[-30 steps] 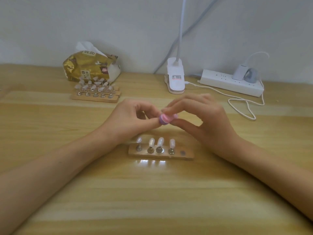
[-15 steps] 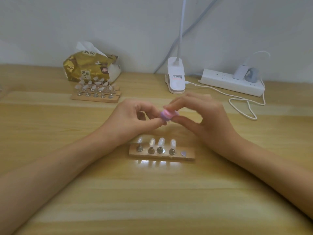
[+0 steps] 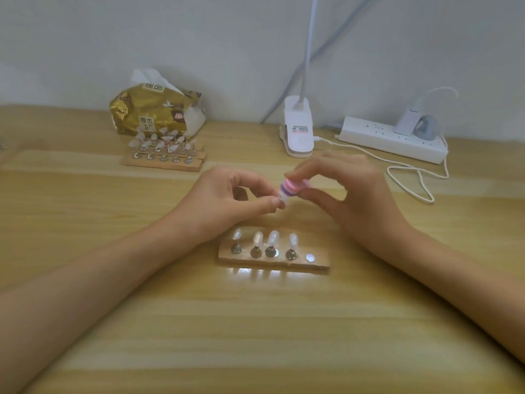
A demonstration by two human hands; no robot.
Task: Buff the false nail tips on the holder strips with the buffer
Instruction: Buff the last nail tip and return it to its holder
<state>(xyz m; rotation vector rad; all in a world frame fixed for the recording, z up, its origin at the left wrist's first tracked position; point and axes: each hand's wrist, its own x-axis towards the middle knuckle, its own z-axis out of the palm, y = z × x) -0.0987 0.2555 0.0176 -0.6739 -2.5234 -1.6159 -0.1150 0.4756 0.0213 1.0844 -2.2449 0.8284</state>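
My right hand [image 3: 352,194] pinches a small pink and purple buffer block [image 3: 294,187] between thumb and fingers. My left hand [image 3: 227,197] pinches a clear false nail tip [image 3: 281,198] on its stand, and the buffer lies against that tip. Both hands hover above a wooden holder strip [image 3: 274,261] near the table's middle. On the strip stand several clear nail tips [image 3: 272,237] on metal pegs; its rightmost magnet spot [image 3: 310,257] is bare.
At the back left lie more wooden strips with nail tips [image 3: 164,150], in front of a gold tissue pack [image 3: 154,110]. A white clip lamp base [image 3: 299,127] stands behind my hands. A power strip [image 3: 392,139] and its white cord [image 3: 417,177] lie at the back right.
The buffer has slid up and to the right along the held tip. My left hand has barely moved. The strip stays in place.
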